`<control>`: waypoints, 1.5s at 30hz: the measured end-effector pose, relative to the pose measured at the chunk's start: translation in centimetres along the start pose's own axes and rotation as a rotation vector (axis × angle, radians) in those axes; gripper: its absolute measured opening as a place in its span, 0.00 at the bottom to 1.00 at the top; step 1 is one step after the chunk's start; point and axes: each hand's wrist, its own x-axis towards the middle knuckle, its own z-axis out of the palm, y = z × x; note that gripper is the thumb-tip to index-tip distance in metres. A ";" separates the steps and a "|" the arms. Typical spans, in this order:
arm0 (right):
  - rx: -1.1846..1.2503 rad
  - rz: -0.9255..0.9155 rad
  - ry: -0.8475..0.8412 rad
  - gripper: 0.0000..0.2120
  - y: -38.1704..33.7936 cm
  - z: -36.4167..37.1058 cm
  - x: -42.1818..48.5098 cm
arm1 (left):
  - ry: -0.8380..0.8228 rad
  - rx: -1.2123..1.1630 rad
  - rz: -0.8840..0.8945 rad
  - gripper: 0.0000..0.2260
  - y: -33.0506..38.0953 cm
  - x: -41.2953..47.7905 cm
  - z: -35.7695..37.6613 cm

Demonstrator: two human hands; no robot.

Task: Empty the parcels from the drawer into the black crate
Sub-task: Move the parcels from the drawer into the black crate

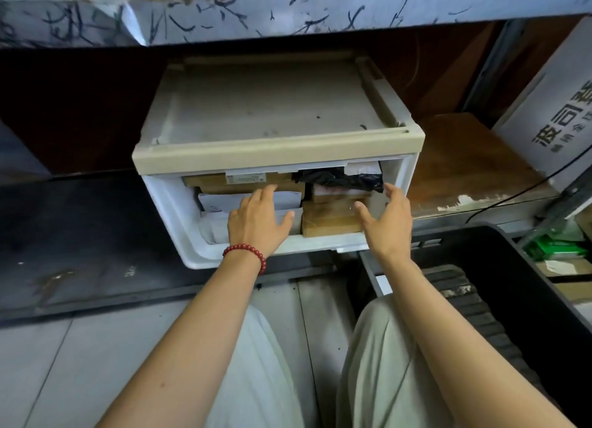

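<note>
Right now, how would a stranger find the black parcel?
Look at the open white drawer under the beige cabinet top. In its back right corner, past the brown boxes, lies the black parcel. It alone is shiny black plastic; the rest are brown or white.

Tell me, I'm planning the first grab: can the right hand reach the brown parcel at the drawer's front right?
Probably yes: the right hand hovers open beside the brown parcel, the drawer stands open, nothing covers it.
</note>
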 end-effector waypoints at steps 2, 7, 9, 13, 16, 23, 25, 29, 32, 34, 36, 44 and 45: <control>0.017 0.004 0.012 0.28 0.3 0.5 0.5 | 0.000 -0.008 -0.014 0.26 0.5 0.5 0.8; 0.050 0.001 0.060 0.28 0.8 1.8 1.9 | 0.048 -0.090 -0.090 0.26 2.2 2.2 1.9; 0.059 0.003 0.095 0.26 1.0 2.3 2.4 | 0.087 -0.085 -0.093 0.25 3.0 2.8 2.1; 0.102 0.068 0.196 0.17 1.2 2.9 3.1 | 0.125 -0.062 -0.076 0.22 3.8 3.3 2.4; 0.146 0.084 0.247 0.09 1.3 2.9 3.4 | 0.126 -0.088 -0.113 0.21 3.8 3.6 2.5; 0.230 0.095 0.236 0.12 2.2 2.1 3.7 | 0.159 -0.161 -0.147 0.17 5.0 3.5 2.8; 0.236 0.114 0.219 0.12 2.7 2.2 3.9 | 0.157 -0.177 -0.152 0.16 4.8 3.3 2.6; 0.359 0.175 0.168 0.15 3.0 2.2 3.9 | 0.146 -0.179 -0.106 0.15 4.3 2.2 1.8; 0.402 0.221 0.092 0.23 2.7 2.3 3.7 | 0.145 -0.174 -0.059 0.10 4.2 1.1 1.4; 0.420 0.245 0.036 0.28 2.5 2.2 3.5 | 0.142 -0.189 -0.061 0.09 4.0 0.6 1.3; 0.558 0.282 -0.056 0.28 2.3 2.3 3.5 | 0.121 -0.217 -0.077 0.09 3.8 0.4 1.2; 1.039 0.394 -0.123 0.24 1.1 2.6 3.4 | 0.040 -0.407 -0.119 0.29 4.9 0.3 1.2; 1.022 0.388 -0.106 0.25 1.0 2.8 3.4 | 0.042 -0.409 -0.123 0.31 5.2 0.3 1.4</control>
